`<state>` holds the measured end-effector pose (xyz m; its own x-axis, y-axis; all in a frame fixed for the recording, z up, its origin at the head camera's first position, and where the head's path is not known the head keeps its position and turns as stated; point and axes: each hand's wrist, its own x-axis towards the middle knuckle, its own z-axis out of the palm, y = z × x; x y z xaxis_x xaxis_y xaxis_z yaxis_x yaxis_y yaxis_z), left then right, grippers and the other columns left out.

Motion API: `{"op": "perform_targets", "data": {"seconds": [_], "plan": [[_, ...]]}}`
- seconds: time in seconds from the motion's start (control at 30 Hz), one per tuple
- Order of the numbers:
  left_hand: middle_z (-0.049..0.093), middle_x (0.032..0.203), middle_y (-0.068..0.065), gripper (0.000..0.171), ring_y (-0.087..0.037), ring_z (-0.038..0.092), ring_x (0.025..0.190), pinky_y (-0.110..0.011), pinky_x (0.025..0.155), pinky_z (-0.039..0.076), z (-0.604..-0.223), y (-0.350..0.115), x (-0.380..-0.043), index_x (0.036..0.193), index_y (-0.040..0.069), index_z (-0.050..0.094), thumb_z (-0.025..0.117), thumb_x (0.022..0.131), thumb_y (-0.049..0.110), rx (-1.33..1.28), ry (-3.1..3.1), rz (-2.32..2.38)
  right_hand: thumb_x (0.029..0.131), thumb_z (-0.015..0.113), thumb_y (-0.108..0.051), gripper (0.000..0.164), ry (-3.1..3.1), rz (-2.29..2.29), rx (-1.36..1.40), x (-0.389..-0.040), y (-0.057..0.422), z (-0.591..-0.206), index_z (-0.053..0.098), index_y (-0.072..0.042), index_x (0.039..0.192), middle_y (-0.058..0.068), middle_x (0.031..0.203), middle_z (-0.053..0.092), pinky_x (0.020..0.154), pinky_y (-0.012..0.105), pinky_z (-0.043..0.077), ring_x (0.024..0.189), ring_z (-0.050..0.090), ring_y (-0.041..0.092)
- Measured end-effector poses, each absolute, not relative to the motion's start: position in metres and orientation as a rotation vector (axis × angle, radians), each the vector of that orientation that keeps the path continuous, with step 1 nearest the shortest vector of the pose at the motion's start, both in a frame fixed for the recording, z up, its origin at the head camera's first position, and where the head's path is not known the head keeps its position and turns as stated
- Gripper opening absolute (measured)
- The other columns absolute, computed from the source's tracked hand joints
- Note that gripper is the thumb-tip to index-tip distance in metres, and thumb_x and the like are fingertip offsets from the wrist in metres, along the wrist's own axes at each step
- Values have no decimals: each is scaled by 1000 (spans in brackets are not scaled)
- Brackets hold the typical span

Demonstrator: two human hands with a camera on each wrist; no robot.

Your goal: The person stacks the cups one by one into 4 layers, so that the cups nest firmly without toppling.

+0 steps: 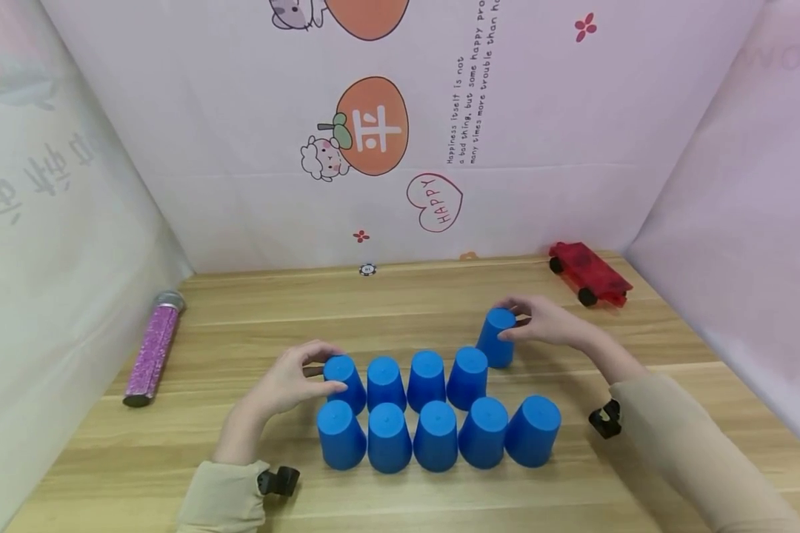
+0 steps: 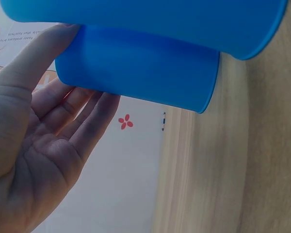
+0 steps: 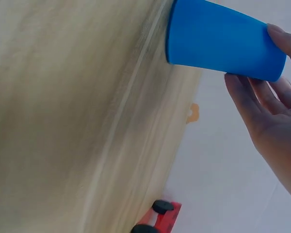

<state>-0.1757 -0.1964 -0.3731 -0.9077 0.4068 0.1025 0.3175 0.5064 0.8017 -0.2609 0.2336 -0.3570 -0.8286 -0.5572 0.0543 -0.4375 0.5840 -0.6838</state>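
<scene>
Several blue cups stand upside down in two rows on the wooden table. My left hand [image 1: 298, 379] grips the leftmost back-row cup [image 1: 344, 381] near its top, thumb in front and fingers behind; the left wrist view shows that cup [image 2: 136, 65] partly covered by a nearer cup [image 2: 150, 19]. My right hand [image 1: 540, 321] holds another cup [image 1: 498, 337], set a little behind the right end of the back row. In the right wrist view this cup [image 3: 223, 41] is pinched between thumb and fingers close to its closed end. The front row includes a rightmost cup [image 1: 533, 431], untouched by either hand.
A glittery purple microphone [image 1: 153, 348] lies at the left of the table [image 1: 240, 311]. A red toy car [image 1: 590, 274] sits at the back right corner. White printed sheets [image 1: 253, 148] wall the table's back and sides.
</scene>
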Motion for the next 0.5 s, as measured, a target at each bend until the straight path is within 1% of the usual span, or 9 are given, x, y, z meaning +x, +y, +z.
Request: {"op": "perform_targets", "data": {"seconds": [0.23,0.37,0.5], "plan": [[63,115,-5,46,-28,60,110,-49,95,50,-375,-197,-176,118,13,59,76,79,29,643,2646,1373,84,71,-23,47,2585,-1020,-923,-270,208,-352,54,-7,123,13,120,61,90,45,53,112,57,32],[63,115,-7,45,-29,60,110,-48,95,49,-376,-197,-177,118,11,59,75,80,29,658,2634,1374,83,72,-23,47,2566,-1019,-964,-276,193,-352,54,-5,123,13,120,61,90,46,53,112,58,32],[64,114,-6,45,-27,60,110,-47,96,50,-375,-198,-178,118,12,59,75,80,30,662,2641,1367,83,72,-23,49,2545,-1038,-1000,-281,180,-352,53,-3,124,15,120,61,91,47,53,112,58,32]]}}
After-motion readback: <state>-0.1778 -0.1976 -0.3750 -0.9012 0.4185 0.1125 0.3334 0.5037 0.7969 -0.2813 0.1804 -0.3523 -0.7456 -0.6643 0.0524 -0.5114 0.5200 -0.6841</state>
